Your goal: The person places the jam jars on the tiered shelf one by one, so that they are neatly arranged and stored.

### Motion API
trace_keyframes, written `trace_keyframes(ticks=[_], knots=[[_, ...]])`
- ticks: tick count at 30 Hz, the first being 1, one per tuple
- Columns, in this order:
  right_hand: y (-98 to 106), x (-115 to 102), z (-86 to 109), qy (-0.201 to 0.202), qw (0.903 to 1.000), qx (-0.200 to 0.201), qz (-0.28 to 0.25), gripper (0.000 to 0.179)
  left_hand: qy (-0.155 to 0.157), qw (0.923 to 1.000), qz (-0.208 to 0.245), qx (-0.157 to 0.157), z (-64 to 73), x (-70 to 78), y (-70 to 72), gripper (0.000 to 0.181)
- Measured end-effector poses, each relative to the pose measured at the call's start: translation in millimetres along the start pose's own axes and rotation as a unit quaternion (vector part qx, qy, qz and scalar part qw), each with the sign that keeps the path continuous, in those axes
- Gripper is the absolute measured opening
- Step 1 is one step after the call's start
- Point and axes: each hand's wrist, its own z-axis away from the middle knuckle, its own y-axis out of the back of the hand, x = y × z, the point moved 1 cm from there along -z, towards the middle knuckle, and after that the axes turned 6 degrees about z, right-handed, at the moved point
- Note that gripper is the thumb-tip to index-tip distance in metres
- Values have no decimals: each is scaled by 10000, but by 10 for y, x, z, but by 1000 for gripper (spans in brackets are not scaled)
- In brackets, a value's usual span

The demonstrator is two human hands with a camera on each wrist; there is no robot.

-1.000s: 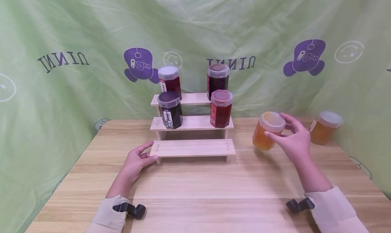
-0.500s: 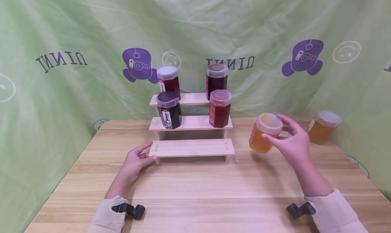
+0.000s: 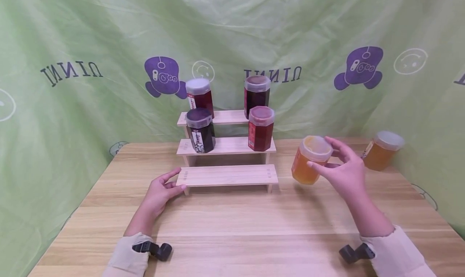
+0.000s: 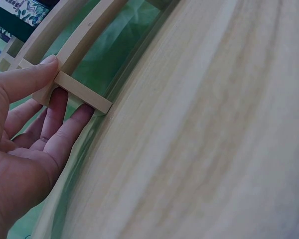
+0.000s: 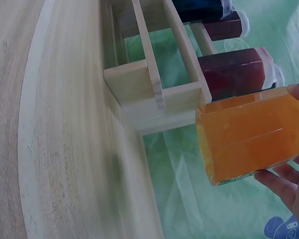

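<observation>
My right hand [image 3: 343, 170] grips a jar of orange jam [image 3: 308, 164] near its whitish lid, thumb on one side and fingers on the other. The jar is tilted above the table, to the right of a three-step wooden display shelf [image 3: 229, 176]. In the right wrist view the jar's orange body [image 5: 254, 134] fills the right side. My left hand [image 3: 160, 192] holds the left end of the lowest step. In the left wrist view its thumb [image 4: 32, 77] lies on the step's edge, with fingertips against the side leg [image 4: 82, 92].
A dark jar [image 3: 203, 137] and a red jar [image 3: 260, 135] stand on the middle step. Behind them, another red jar [image 3: 203, 101] and a dark purple jar [image 3: 257, 97] occupy the top step. A second orange jar [image 3: 381, 152] stands at the table's [image 3: 232, 228] right. Green cloth [image 3: 232, 34] hangs behind.
My right hand has carried the orange jam jar a little to the left and toward me, closer to the shelf. My left hand keeps its hold on the lowest step.
</observation>
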Motion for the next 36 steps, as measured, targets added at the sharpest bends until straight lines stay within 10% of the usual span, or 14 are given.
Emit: trace_keyframes(ticks=[36], knots=[[-144,-381,203,304,9965,-526,-566,75,-32,10000,81,-8,1,2,5,74]])
